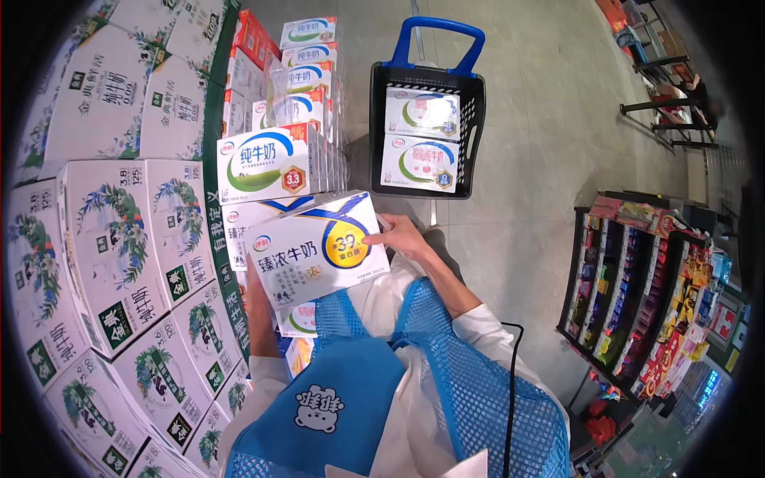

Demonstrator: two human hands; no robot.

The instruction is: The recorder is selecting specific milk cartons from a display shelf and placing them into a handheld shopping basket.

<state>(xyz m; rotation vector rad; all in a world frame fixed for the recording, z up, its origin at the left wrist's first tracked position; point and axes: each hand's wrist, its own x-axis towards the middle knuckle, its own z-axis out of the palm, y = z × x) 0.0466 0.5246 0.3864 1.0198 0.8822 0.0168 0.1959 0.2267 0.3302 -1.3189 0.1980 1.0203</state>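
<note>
A white milk carton pack (317, 251) with a blue ribbon print and a yellow disc is held tilted in front of my body. My right hand (405, 236) grips its right end, the thumb resting over the front face. At the left end is my left hand (256, 281), its fingers mostly hidden behind the pack. Just beyond the held pack, a similar milk pack (236, 230) partly shows. Past that stands a row of white and green milk packs (263, 164), several deep along the floor.
A black shopping basket (378, 128) with a raised blue handle (439, 24) stands ahead, holding two milk packs (421, 161). Stacked milk cartons (113, 239) line the left side. On the right are a snack rack (633, 299) and a black metal shelf frame (669, 107).
</note>
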